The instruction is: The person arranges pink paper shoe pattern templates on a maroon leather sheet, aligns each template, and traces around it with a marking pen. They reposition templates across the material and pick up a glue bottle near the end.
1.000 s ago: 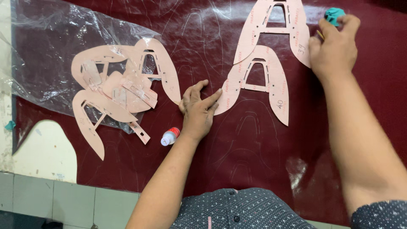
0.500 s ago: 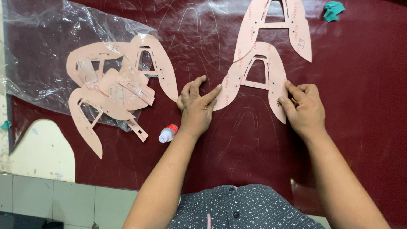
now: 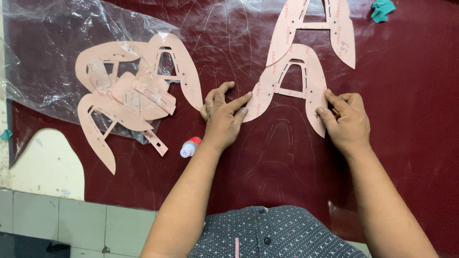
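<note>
A pink A-shaped pattern piece (image 3: 313, 71) lies flat on a dark red leather sheet (image 3: 406, 95). My left hand (image 3: 222, 117) rests with fingers spread, its fingertips pressing the tip of the piece's left leg. My right hand (image 3: 349, 122) is curled on the right leg, thumb and forefinger pinching its outer edge near the bottom. A small orange bit shows between those fingers; I cannot tell what it is. A second, similar pink piece (image 3: 342, 33) lies just above, touching the first.
A heap of several pink pattern pieces (image 3: 134, 91) sits on a clear plastic sheet (image 3: 48, 57) at left. A small bottle with a red cap (image 3: 190, 147) lies beside my left wrist. A teal cloth scrap (image 3: 382, 9) is at top right. Tiled table edge (image 3: 71, 220) runs below.
My right hand came down from the teal scrap at top right to the lower pattern piece's right leg. My left hand stayed on the left leg.
</note>
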The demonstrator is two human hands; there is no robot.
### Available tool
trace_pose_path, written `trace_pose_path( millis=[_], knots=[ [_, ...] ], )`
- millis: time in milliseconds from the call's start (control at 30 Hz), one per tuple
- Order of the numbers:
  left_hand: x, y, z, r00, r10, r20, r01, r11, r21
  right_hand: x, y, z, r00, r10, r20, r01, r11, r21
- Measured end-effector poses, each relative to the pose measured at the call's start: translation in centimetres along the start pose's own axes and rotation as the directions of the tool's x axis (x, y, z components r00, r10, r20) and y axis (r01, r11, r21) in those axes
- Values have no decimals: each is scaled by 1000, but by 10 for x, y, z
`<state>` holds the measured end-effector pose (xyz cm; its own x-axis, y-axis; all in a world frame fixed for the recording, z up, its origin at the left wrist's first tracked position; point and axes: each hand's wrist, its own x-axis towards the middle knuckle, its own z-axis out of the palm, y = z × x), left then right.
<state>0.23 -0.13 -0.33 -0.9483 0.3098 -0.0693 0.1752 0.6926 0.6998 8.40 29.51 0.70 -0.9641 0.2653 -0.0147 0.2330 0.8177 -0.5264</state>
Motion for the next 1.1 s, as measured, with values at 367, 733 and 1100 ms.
trace_pose_path(
  millis=[367, 733, 1100],
  knots=[
    [-1, 1, 5, 999, -3, -38, 6, 998, 70, -2, -2, 2, 1000, -3, -24, 3, 1000, -7],
    [0, 2, 4, 1000, -10, -18, 11, 998, 68, -3, -6, 3, 999, 34, -10, -35, 999, -24],
    [-1, -11, 4, 997, -8, -75, 2, 998, -70, -4, -7, 1, 1000, 0, -30, -2, 999, -42]
  ],
)
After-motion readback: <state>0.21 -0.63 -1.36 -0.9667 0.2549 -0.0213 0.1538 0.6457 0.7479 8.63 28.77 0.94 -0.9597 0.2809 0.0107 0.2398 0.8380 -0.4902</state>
